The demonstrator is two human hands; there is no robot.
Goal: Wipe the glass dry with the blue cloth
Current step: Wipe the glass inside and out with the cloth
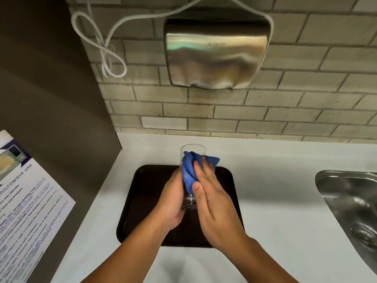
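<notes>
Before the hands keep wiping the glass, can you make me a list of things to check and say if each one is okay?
1. Left hand has hold of the glass: ok, it wraps the lower part.
2. Right hand presses the blue cloth on the glass: ok.
3. Glass is over the dark tray, not over the counter edge: ok.
4. Glass is away from the sink: ok, the sink is off to the right.
5. Glass is dry all over: cannot tell, drops are too small to see.
6. Cloth reaches inside the glass: cannot tell; it may only be bunched against the side.
</notes>
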